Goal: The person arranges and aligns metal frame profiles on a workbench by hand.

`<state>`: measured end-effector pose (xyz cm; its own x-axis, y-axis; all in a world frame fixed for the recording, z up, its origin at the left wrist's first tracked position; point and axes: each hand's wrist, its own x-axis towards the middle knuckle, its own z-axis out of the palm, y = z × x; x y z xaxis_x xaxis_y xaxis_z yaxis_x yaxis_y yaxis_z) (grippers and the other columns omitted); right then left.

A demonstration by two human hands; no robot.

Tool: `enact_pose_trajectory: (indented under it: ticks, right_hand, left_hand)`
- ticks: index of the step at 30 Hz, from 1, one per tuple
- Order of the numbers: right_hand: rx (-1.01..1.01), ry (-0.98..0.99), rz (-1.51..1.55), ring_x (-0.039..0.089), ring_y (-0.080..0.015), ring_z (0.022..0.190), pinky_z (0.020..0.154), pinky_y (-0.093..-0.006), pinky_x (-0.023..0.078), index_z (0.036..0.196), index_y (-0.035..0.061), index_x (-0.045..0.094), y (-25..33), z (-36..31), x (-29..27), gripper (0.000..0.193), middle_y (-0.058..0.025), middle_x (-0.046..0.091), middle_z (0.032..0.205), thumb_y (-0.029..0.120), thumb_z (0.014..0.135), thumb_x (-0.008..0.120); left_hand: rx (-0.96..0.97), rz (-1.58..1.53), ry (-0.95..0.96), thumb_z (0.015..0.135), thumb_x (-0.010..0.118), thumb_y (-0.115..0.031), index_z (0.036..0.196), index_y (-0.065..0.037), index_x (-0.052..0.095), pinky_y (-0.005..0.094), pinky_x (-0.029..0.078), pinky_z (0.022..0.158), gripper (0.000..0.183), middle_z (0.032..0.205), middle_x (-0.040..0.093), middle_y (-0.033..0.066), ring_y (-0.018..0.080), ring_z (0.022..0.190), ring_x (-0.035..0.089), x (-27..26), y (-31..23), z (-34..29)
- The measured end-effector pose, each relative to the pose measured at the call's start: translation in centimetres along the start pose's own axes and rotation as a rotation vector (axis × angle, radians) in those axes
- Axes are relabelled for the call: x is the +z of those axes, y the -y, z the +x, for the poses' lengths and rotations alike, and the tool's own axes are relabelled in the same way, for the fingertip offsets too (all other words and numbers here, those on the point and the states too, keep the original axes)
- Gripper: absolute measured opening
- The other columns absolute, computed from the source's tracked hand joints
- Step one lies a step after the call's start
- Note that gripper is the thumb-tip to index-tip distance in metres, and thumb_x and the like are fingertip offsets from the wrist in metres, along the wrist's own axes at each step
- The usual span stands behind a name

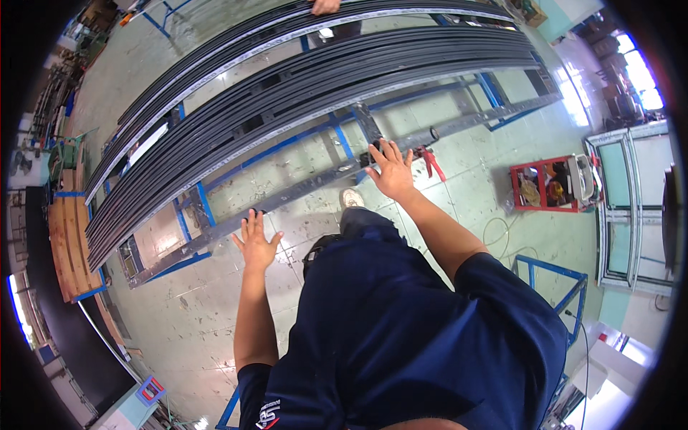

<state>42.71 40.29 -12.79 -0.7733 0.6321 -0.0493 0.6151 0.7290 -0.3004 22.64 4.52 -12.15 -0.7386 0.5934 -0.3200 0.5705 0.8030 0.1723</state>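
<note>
My left hand (258, 242) is open, fingers spread, at the near rail (308, 188) of a blue metal rack. Further right, my right hand (393, 172) is also open, its fingertips by the same rail. Neither palm shows anything held. A tool with red handles (432, 164) sits just right of my right hand; its exact kind is unclear. Beyond my hands, a bundle of long dark profiles (308, 81) lies across the rack, a pale strip along its near edge. A second bundle (236, 44) lies behind it.
Another person's hand (326, 6) rests at the far bundle. Right of me stand a red tool cart (546, 188), a glazed frame (620, 208) and a blue metal stand (555, 272). Wooden boards (67, 244) are stacked at the left. A thin hose (494, 231) lies on the floor.
</note>
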Motion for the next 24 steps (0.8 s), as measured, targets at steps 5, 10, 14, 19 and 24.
enact_pose_trajectory:
  ticks: [5,10,14,19,24]
  right_hand:
    - [0.045,-0.273,0.044,0.039,-0.0390,0.145,0.113,-0.0706,0.027,0.148,0.0200,0.049,-3.0,-0.4,-0.1,0.066,-0.0167,0.043,0.155,0.036,0.089,0.074]
    - [0.049,-0.363,0.195,0.044,-0.0370,0.139,0.113,-0.0652,0.029,0.139,0.0158,0.058,-6.1,2.1,-1.8,0.055,-0.0165,0.051,0.145,0.031,0.088,0.074]
    - [0.041,-0.389,0.197,0.047,-0.0366,0.135,0.114,-0.0654,0.029,0.139,0.0169,0.058,-9.2,5.1,-2.2,0.054,-0.0159,0.053,0.141,0.028,0.088,0.074]
    - [-0.007,-0.324,0.260,0.057,-0.0374,0.124,0.110,-0.0547,0.039,0.137,0.0151,0.058,-10.1,9.0,-3.9,0.052,-0.0175,0.058,0.134,0.026,0.088,0.074]
    - [0.131,-0.011,0.490,0.062,-0.0419,0.118,0.101,-0.0455,0.050,0.142,0.0082,0.054,-8.8,14.8,-2.1,0.062,-0.0219,0.061,0.133,0.029,0.087,0.076]
  left_hand:
    - [-0.007,-0.053,-0.192,0.086,0.076,-0.046,0.159,-0.020,0.034,0.0649,0.011,0.122,0.088,0.168,0.025,0.0118,0.0368,0.154,0.022,-0.1,0.4,1.4]
    - [-0.161,-0.166,-0.327,0.085,0.079,-0.042,0.154,-0.017,0.043,0.0601,0.021,0.121,0.082,0.165,0.029,0.0159,0.0401,0.150,0.028,2.2,2.9,1.7]
    - [-0.148,-0.174,-0.409,0.086,0.079,-0.041,0.147,-0.014,0.051,0.0532,0.029,0.118,0.073,0.159,0.038,0.0192,0.0403,0.146,0.035,4.0,3.4,2.1]
    - [-0.309,-0.311,-0.563,0.088,0.077,-0.042,0.139,-0.009,0.056,0.0523,0.031,0.116,0.065,0.149,0.046,0.0241,0.0428,0.139,0.042,3.8,3.9,4.0]
    - [-1.027,-0.365,-0.740,0.086,0.076,-0.052,0.148,-0.005,0.044,0.0518,0.029,0.118,0.084,0.153,0.039,0.0288,0.0418,0.144,0.034,2.9,3.8,7.6]
